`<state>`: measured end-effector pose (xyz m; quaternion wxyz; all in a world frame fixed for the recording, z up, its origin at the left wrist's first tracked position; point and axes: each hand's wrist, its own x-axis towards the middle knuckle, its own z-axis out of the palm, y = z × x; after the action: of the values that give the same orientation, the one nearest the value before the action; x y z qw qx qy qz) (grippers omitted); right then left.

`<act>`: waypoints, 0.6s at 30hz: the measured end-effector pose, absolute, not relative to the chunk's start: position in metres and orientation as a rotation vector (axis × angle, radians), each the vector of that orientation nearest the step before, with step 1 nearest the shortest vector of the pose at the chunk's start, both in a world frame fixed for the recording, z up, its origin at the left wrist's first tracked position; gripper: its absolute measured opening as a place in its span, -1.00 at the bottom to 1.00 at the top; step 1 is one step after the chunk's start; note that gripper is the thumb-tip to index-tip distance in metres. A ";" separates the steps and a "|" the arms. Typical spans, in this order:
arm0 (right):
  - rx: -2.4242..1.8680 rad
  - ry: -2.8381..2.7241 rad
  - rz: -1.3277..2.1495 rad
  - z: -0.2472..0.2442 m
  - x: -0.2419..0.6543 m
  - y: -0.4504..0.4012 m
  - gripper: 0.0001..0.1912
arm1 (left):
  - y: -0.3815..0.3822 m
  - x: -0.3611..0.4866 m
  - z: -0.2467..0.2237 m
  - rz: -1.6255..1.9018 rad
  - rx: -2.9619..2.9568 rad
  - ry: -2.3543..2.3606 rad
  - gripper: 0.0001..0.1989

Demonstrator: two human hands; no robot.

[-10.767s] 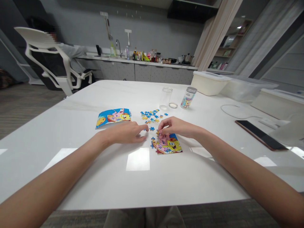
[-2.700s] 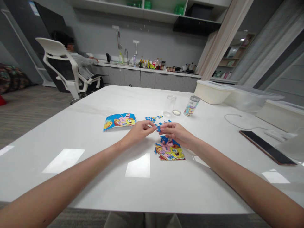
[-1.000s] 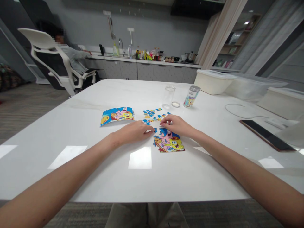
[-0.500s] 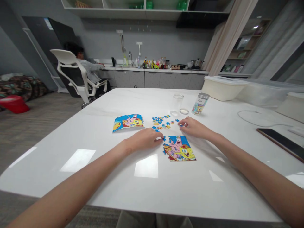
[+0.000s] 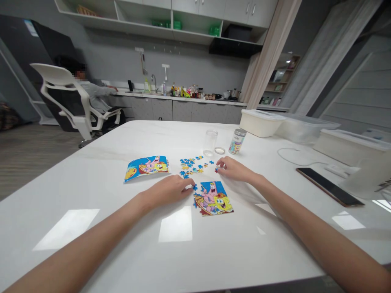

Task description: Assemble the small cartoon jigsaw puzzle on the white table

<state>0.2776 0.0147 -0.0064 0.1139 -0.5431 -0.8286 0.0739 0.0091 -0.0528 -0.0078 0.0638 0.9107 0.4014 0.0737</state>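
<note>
My left hand point(image 5: 168, 189) rests low over the table, closed, its thumb and fingertips on a small blue jigsaw piece point(image 5: 194, 187). That piece lies by the left edge of the partly joined jigsaw puzzle point(image 5: 215, 200), which shows a pink and a yellow cartoon figure. Beyond the puzzle, my right hand point(image 5: 233, 168) pinches a red and blue jigsaw piece point(image 5: 216, 170) just above or on the table. Between and behind the hands lie several loose jigsaw pieces point(image 5: 187, 162). A curved picture sheet point(image 5: 146, 167) with the same cartoon stands left of them.
A clear cylinder point(image 5: 210, 141), a ring-shaped lid point(image 5: 219, 150) and a printed can point(image 5: 237, 141) stand behind the pieces. To the right are a phone point(image 5: 328, 186), a white cable point(image 5: 290, 158) and lidded boxes point(image 5: 259, 123). A person point(image 5: 94, 95) sits beyond the table.
The view has turned right and tilted up, so everything sits further left and lower. My right fingertips have shifted slightly right relative to the puzzle; the left hand keeps its place beside it.
</note>
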 end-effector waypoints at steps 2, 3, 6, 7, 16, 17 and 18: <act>-1.584 -2.424 0.212 -0.006 0.277 0.017 -0.74 | -0.053 0.009 -0.008 0.225 2.751 1.221 -0.70; -1.570 -2.432 0.207 -0.004 0.276 0.018 -0.74 | -0.053 0.008 -0.008 0.229 2.755 1.227 -0.70; -1.474 -2.516 0.181 0.002 0.271 0.026 -0.74 | -0.052 0.007 -0.009 0.235 2.781 1.232 -0.70; -1.429 -2.558 0.166 0.004 0.268 0.029 -0.73 | -0.052 0.006 -0.009 0.234 2.794 1.231 -0.70; -1.315 -2.721 0.301 0.012 0.224 0.052 -0.76 | -0.047 0.004 -0.015 0.235 2.882 1.252 -0.69; -1.326 -2.711 0.331 0.012 0.221 0.054 -0.78 | -0.046 0.004 -0.015 0.229 2.885 1.246 -0.68; -1.336 -2.702 0.354 0.011 0.220 0.054 -0.80 | -0.046 0.004 -0.015 0.221 2.887 1.237 -0.68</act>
<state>0.2198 0.0544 0.0115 0.0533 -0.4394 -0.8891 0.1166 0.0039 -0.0460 -0.0155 -0.0033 0.9169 0.3929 0.0701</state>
